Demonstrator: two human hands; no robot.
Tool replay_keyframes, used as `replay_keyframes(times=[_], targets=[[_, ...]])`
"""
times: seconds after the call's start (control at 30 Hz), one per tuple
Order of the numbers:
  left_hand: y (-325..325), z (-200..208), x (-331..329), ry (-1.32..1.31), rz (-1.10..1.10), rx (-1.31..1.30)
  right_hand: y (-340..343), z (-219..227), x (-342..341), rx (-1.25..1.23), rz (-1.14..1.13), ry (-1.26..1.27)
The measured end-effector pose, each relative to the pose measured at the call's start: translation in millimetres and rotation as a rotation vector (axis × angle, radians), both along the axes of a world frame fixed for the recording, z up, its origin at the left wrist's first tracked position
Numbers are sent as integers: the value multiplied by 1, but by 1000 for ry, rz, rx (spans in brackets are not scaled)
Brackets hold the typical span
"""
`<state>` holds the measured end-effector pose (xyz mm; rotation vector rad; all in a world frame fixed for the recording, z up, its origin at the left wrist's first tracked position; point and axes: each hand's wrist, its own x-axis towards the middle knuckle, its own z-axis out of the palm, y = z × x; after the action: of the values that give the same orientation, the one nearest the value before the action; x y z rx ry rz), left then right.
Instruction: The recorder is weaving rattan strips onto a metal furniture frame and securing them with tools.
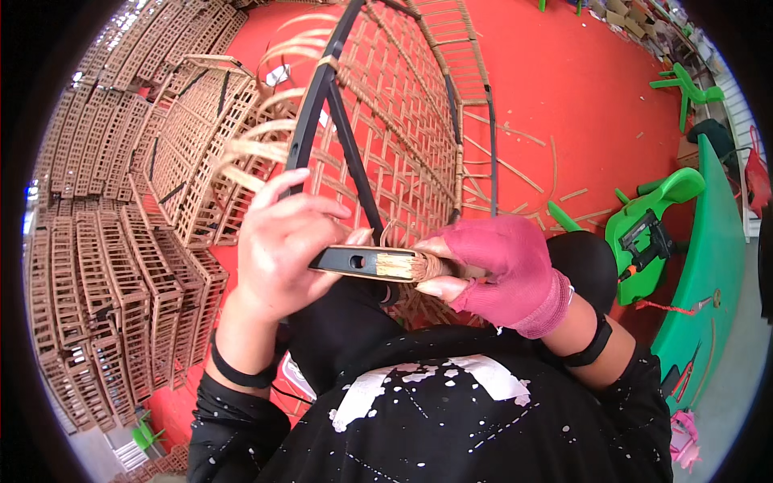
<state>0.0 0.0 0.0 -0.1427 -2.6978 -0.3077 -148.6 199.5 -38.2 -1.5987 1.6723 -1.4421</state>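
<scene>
A woven rattan frame [411, 105] with black metal bars leans in front of me, loose strip ends curling off its left edge. One black bar [338, 259] of it points up close to my body, with a round hole and a pale rattan wrapping [400, 265] around part of it. My left hand [282, 241], bare, grips this bar at its left end, the index finger stretched up beside the upright bar. In a pink fingerless glove, my right hand [503, 270] pinches the wrapped part between thumb and fingers. Some of the strip is hidden under those fingers.
Stacks of finished-looking woven panels [105, 306] fill the left side. Loose rattan strips [523, 169] lie on the red floor [564, 80]. At right, a green stool [656, 217] carries a black tool [644, 241], beside a green table [708, 266] with pliers-like tools.
</scene>
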Motion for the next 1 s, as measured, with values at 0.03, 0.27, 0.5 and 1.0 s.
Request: replay_keyframes(times=[0.03,0.27,0.5,1.0], targets=[[-1,5,-3,-2,-10,7,2,0,0,9,-17,13],[3,11,-14,-36,-167,21,18,-9,14,-164,-3,-219],[30,-7,9,-99,-237,31,30,-18,15,194,266,-123],[69,2,20,-305,46,105,41,-31,-7,135,346,-180]])
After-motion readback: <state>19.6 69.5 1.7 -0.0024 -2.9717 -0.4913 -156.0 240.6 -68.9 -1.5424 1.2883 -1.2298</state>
